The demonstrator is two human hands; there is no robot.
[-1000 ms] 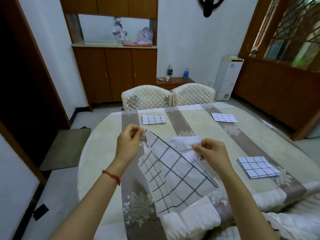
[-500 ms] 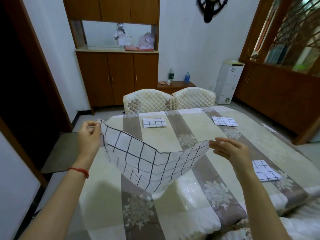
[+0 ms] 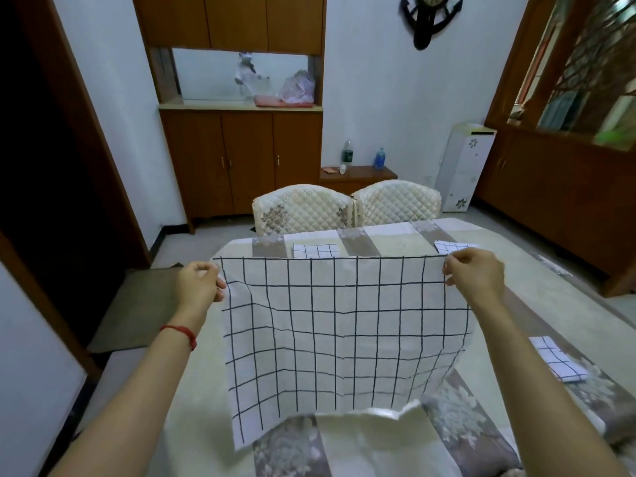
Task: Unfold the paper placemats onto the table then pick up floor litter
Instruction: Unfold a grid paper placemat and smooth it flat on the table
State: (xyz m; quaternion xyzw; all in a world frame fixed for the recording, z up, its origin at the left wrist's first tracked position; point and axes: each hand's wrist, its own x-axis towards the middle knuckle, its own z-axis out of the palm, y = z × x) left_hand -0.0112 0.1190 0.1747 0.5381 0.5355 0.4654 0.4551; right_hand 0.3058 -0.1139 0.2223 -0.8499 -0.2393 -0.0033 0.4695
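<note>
Near field: the grid-printed placemat (image 3: 344,332), half a second ago slack between the hands, now hangs fully opened above the table (image 3: 206,407), so judged ready to lay down. The left hand (image 3: 199,285) and right hand (image 3: 476,273) each pinch a top corner. Beyond: three folded placemats (image 3: 315,250), (image 3: 447,246), (image 3: 557,359) remain, two partly hidden behind sheet and hand. The floor (image 3: 213,228) shows no distinguishable litter.
</note>
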